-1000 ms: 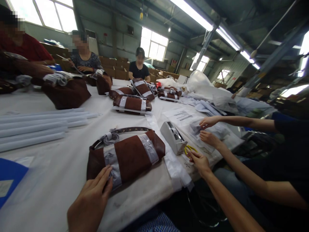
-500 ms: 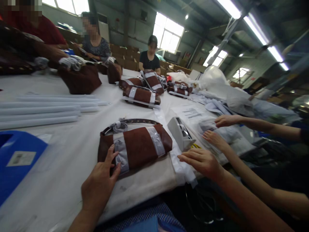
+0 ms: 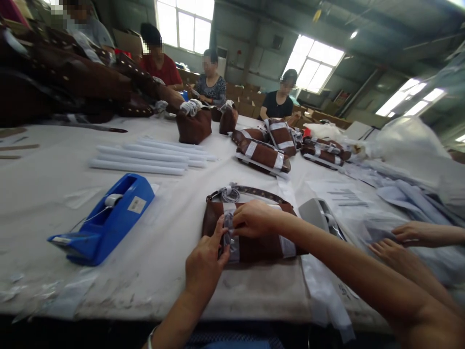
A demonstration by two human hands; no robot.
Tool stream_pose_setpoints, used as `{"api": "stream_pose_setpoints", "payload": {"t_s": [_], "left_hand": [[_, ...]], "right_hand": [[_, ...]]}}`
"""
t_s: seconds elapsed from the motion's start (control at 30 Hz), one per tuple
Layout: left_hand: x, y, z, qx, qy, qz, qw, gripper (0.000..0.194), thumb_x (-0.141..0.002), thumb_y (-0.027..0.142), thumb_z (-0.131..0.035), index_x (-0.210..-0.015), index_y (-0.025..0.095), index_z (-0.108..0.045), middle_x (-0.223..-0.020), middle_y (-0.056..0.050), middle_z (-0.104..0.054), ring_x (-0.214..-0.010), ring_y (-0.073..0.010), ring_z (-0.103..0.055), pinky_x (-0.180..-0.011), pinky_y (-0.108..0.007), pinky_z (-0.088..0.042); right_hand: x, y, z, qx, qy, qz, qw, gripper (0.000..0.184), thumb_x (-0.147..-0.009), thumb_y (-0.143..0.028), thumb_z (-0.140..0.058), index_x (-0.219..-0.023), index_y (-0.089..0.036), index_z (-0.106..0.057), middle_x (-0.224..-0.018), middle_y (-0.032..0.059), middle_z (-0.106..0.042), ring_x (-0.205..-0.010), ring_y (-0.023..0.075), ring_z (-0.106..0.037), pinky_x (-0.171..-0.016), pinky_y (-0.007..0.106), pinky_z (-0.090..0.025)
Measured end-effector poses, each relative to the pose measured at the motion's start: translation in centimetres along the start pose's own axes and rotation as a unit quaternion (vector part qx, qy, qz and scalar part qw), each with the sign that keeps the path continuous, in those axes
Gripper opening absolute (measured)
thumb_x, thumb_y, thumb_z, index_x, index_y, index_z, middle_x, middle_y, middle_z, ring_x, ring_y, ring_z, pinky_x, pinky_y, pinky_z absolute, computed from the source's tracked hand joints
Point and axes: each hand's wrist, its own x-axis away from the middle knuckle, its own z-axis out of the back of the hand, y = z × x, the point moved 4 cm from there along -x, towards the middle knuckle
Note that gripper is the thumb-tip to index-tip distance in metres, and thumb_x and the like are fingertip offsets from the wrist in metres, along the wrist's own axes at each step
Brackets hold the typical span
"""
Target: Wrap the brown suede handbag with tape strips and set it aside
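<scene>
A brown suede bag (image 3: 256, 246) lies flat on the white table (image 3: 163, 252) right in front of me, wrapped by two clear plastic bands. My left hand (image 3: 204, 261) pinches the left band (image 3: 232, 245) between thumb and forefinger at the bag's near edge. My right hand (image 3: 254, 219) rests on top of the bag, its fingers curled shut on the same band higher up. The second band (image 3: 287, 246) shows past my right forearm. A coiled grey cord (image 3: 228, 194) and a studded strap (image 3: 261, 193) lie at the bag's far edge.
A blue tape dispenser (image 3: 109, 220) stands to the left and a grey tape dispenser (image 3: 321, 215) to the right. White tubes (image 3: 145, 157) and more wrapped bags (image 3: 263, 155) lie farther back. A co-worker's hands (image 3: 403, 242) handle plastic sheets at the right. Several people sit along the far side.
My right hand has swung left from beside the grey dispenser onto the bag and closed on the left band. The view has turned left, bringing the blue dispenser into sight.
</scene>
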Motion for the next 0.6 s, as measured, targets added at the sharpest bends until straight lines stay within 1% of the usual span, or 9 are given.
{"api": "stream_pose_setpoints", "payload": {"t_s": [0.07,0.13,0.2,0.27,0.33,0.4,0.47,0.53,0.6], "left_hand": [[0.0,-0.1,-0.2,-0.005,0.010,-0.003,1.000,0.083,-0.088,0.023,-0.067,-0.155,0.038,-0.021,-0.093,0.004,-0.070,-0.075,-0.0149,-0.066,-0.062,-0.024,-0.047],[0.1,0.0,-0.2,-0.017,0.024,-0.018,0.999,0.083,-0.088,0.021,-0.067,-0.156,0.036,-0.021,-0.097,0.002,-0.071,-0.075,-0.0158,-0.065,-0.064,-0.025,-0.048],[0.1,0.3,-0.2,-0.028,0.039,-0.049,0.998,0.085,-0.088,0.019,-0.066,-0.157,0.035,-0.019,-0.109,0.000,-0.072,-0.081,-0.0172,-0.066,-0.067,-0.027,-0.049],[0.2,0.6,-0.1,-0.041,0.051,-0.086,0.994,0.086,-0.089,0.016,-0.065,-0.157,0.033,-0.017,-0.123,-0.001,-0.069,-0.090,-0.0188,-0.065,-0.072,-0.029,-0.050],[0.4,0.9,-0.1,-0.057,0.058,-0.110,0.991,0.083,-0.090,0.015,-0.063,-0.157,0.032,-0.018,-0.126,-0.002,-0.068,-0.090,-0.0189,-0.064,-0.073,-0.030,-0.050],[0.6,1.0,-0.1,-0.075,0.064,-0.124,0.987,0.077,-0.092,0.014,-0.060,-0.156,0.032,-0.023,-0.115,-0.002,-0.071,-0.080,-0.0175,-0.062,-0.069,-0.030,-0.048],[0.8,1.0,-0.2,-0.088,0.069,-0.138,0.984,0.071,-0.093,0.014,-0.059,-0.154,0.032,-0.030,-0.097,-0.001,-0.072,-0.072,-0.0160,-0.060,-0.066,-0.030,-0.047],[1.0,0.9,-0.4,-0.096,0.070,-0.147,0.982,0.067,-0.093,0.013,-0.060,-0.152,0.032,-0.035,-0.083,0.002,-0.068,-0.068,-0.0151,-0.058,-0.065,-0.029,-0.047],[1.1,0.8,-0.5,-0.100,0.068,-0.147,0.982,0.065,-0.092,0.012,-0.061,-0.150,0.031,-0.039,-0.075,0.003,-0.062,-0.066,-0.0142,-0.056,-0.064,-0.027,-0.047]], "right_hand": [[-1.6,0.8,0.0,0.047,-0.042,-0.019,0.998,0.016,-0.086,-0.037,-0.067,-0.083,-0.023,-0.076,-0.079,0.0032,-0.076,-0.068,0.0177,-0.065,-0.058,0.027,-0.034],[-2.9,1.0,0.1,0.087,-0.077,-0.026,0.993,0.019,-0.085,-0.039,-0.069,-0.084,-0.023,-0.078,-0.077,0.0051,-0.076,-0.066,0.0191,-0.065,-0.055,0.028,-0.032],[-3.8,0.8,0.1,0.118,-0.114,-0.026,0.986,0.021,-0.084,-0.041,-0.071,-0.082,-0.022,-0.078,-0.075,0.0074,-0.076,-0.065,0.0205,-0.065,-0.054,0.029,-0.031],[-4.5,0.4,0.0,0.142,-0.145,-0.020,0.979,0.022,-0.085,-0.040,-0.070,-0.079,-0.020,-0.078,-0.074,0.0095,-0.076,-0.066,0.0216,-0.066,-0.055,0.029,-0.033],[-5.1,0.3,0.0,0.162,-0.161,-0.008,0.974,0.019,-0.085,-0.035,-0.069,-0.078,-0.020,-0.078,-0.074,0.0109,-0.076,-0.068,0.0223,-0.067,-0.057,0.029,-0.035],[-5.5,0.6,0.1,0.178,-0.156,0.003,0.971,0.019,-0.085,-0.035,-0.069,-0.077,-0.019,-0.077,-0.075,0.0120,-0.076,-0.070,0.0234,-0.067,-0.058,0.030,-0.036],[-5.9,1.7,0.4,0.189,-0.140,-0.004,0.972,0.027,-0.083,-0.043,-0.071,-0.077,-0.018,-0.077,-0.075,0.0129,-0.075,-0.072,0.0248,-0.068,-0.059,0.030,-0.037],[-6.2,3.6,0.8,0.179,-0.124,-0.030,0.976,0.038,-0.079,-0.055,-0.072,-0.077,-0.018,-0.076,-0.075,0.0120,-0.075,-0.072,0.0250,-0.069,-0.060,0.029,-0.038],[-6.0,5.9,1.2,0.137,-0.109,-0.076,0.982,0.041,-0.075,-0.062,-0.074,-0.078,-0.021,-0.076,-0.076,0.0084,-0.075,-0.072,0.0236,-0.069,-0.061,0.028,-0.039]]}}
